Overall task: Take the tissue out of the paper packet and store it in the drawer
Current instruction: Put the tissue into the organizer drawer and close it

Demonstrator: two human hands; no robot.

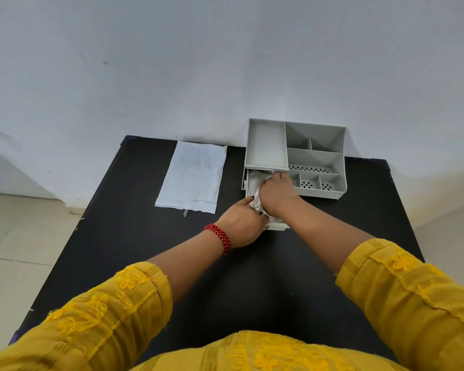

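Note:
A grey desk organiser point(316, 159) stands at the table's far right, and its lower drawer point(277, 226) is pulled out toward me. White tissue point(256, 184) lies crumpled inside that drawer. My right hand point(277, 194) presses down on the tissue from above, fingers pointing into the drawer. My left hand point(243, 222) grips the tissue's near left part at the drawer's side. The white paper packet point(192, 176) lies flat on the table, left of the organiser.
The black table point(134, 236) stands against a white wall point(225, 62); pale floor tiles point(16, 236) show to its left. The organiser's top has several open compartments, some with perforated bottoms. Yellow sleeves fill the near edge.

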